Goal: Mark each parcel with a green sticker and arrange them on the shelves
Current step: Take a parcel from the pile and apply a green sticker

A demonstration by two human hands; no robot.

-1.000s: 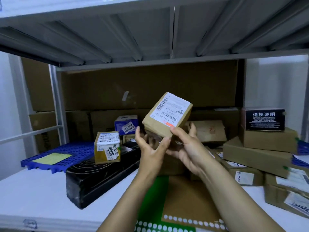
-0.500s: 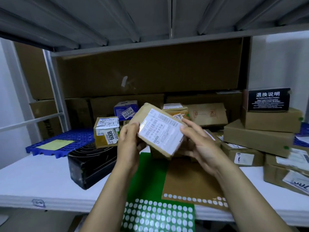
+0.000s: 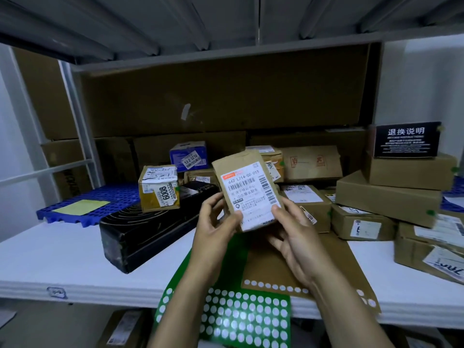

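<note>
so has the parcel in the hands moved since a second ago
Yes: the parcel has come down, from higher than the blue box to lower than it, label now upright.

White wall [image 3: 414, 84] behind grey metal rack [image 3: 77, 121]; white shelf board [image 3: 62, 259]; dim light.

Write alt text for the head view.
A left hand and right hand hold a brown parcel, label facing the camera, above a green sticker sheet on a white shelf. Cardboard boxes and a black box sit nearby.
</note>
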